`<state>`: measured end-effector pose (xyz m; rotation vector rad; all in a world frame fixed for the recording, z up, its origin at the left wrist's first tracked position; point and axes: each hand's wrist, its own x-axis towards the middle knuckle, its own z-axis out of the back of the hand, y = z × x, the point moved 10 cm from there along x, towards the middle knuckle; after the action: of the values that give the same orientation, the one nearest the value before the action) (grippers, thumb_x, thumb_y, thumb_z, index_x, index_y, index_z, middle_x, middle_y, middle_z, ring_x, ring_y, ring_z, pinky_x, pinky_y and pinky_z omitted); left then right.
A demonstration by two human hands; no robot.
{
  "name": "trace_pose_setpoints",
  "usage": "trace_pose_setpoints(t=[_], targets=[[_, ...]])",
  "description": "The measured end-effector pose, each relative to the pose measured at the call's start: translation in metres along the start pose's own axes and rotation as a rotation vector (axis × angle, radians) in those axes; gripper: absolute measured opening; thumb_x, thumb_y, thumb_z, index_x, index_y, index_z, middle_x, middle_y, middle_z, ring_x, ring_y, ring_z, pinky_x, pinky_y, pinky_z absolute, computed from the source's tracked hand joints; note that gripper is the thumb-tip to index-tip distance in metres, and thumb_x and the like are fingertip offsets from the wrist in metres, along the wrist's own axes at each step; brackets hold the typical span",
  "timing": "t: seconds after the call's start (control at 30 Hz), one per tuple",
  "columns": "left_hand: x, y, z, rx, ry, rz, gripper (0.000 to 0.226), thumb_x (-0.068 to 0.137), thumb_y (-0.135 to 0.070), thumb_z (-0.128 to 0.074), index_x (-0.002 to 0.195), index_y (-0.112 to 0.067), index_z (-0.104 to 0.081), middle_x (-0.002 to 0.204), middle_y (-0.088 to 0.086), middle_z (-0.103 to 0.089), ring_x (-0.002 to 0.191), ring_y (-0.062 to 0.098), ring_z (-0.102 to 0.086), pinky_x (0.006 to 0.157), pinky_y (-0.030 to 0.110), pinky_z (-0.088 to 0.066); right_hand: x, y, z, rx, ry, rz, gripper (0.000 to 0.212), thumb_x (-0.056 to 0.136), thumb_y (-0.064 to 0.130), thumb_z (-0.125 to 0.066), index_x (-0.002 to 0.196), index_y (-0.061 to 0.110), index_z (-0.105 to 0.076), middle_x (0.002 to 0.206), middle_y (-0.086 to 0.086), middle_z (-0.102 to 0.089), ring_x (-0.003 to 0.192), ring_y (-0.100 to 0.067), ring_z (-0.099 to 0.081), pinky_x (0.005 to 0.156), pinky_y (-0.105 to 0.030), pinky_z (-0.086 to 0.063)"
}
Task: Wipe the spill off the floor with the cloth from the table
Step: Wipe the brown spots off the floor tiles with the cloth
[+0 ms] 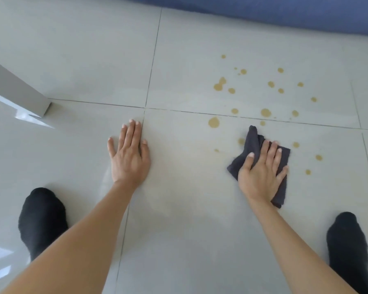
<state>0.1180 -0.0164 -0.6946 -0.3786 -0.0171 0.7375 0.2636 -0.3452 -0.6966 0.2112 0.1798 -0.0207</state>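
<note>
A dark grey cloth point(253, 143) lies crumpled on the pale floor tiles, and my right hand point(261, 172) presses flat on top of it, fingers spread. Yellow-brown spill drops point(219, 84) are scattered over the tiles beyond and to the right of the cloth, with one larger drop point(213, 122) just to its upper left. My left hand point(129, 153) rests flat on the bare floor to the left, fingers apart, holding nothing.
My two feet in black socks stand at the lower left point(42, 217) and lower right point(346, 240). A white table leg point(17, 90) meets the floor at the left. Blue fabric point(285, 13) borders the floor along the top.
</note>
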Motion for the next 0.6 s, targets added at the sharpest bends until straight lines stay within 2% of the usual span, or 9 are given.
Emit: trace_pose_setpoints(t=[0.07, 0.17, 0.33, 0.43, 0.53, 0.6], targets=[[0.000, 0.001, 0.001, -0.005, -0.003, 0.006, 0.053, 0.100, -0.032, -0.022, 0.152, -0.027, -0.013, 0.159, -0.013, -0.007, 0.147, 0.008, -0.002, 0.118, 0.044, 0.002, 0.011, 0.017, -0.003, 0.085, -0.020, -0.154, 0.061, 0.100, 0.040, -0.016, 0.155, 0.018, 0.000, 0.163, -0.001, 0.007, 0.150, -0.016, 0.007, 0.118, -0.055, 0.002], [0.001, 0.000, 0.001, 0.001, -0.005, 0.003, 0.053, 0.100, -0.031, -0.023, 0.152, -0.027, -0.014, 0.159, -0.013, -0.007, 0.147, 0.008, -0.003, 0.117, 0.044, 0.002, 0.025, 0.056, -0.010, 0.119, -0.018, -0.130, 0.063, 0.100, 0.042, -0.017, 0.155, 0.017, 0.000, 0.163, -0.001, 0.005, 0.150, -0.017, 0.008, 0.118, -0.054, 0.004], [0.001, -0.001, 0.002, -0.010, -0.016, 0.012, 0.054, 0.099, -0.030, -0.027, 0.152, -0.028, -0.016, 0.159, -0.012, -0.009, 0.147, 0.008, -0.004, 0.117, 0.044, 0.002, 0.021, 0.109, -0.021, 0.022, 0.028, 0.179, 0.062, 0.099, 0.045, -0.019, 0.155, 0.021, -0.004, 0.163, 0.002, 0.001, 0.150, -0.016, 0.003, 0.117, -0.051, 0.005], [0.000, -0.001, 0.003, -0.013, -0.024, 0.021, 0.053, 0.099, -0.030, -0.029, 0.151, -0.028, -0.018, 0.159, -0.012, -0.011, 0.147, 0.008, -0.006, 0.118, 0.044, 0.001, -0.002, 0.123, -0.024, -0.057, 0.074, 0.510, 0.061, 0.099, 0.045, -0.018, 0.155, 0.023, -0.007, 0.163, 0.004, -0.002, 0.150, -0.014, -0.001, 0.118, -0.048, 0.002], [0.000, -0.001, 0.003, -0.003, -0.023, 0.025, 0.053, 0.099, -0.030, -0.029, 0.151, -0.028, -0.018, 0.159, -0.012, -0.012, 0.147, 0.008, -0.007, 0.118, 0.044, 0.001, -0.024, 0.105, -0.026, -0.130, 0.151, 0.770, 0.059, 0.099, 0.044, -0.018, 0.154, 0.024, -0.011, 0.162, 0.005, -0.006, 0.150, -0.013, -0.005, 0.120, -0.045, -0.003], [0.000, -0.002, 0.002, 0.006, -0.021, 0.023, 0.053, 0.099, -0.031, -0.028, 0.151, -0.028, -0.018, 0.159, -0.012, -0.011, 0.147, 0.008, -0.006, 0.118, 0.044, 0.001, -0.025, 0.076, -0.021, -0.164, 0.156, 0.780, 0.059, 0.099, 0.044, -0.016, 0.154, 0.025, -0.012, 0.162, 0.006, -0.006, 0.149, -0.011, -0.005, 0.121, -0.041, -0.001]])
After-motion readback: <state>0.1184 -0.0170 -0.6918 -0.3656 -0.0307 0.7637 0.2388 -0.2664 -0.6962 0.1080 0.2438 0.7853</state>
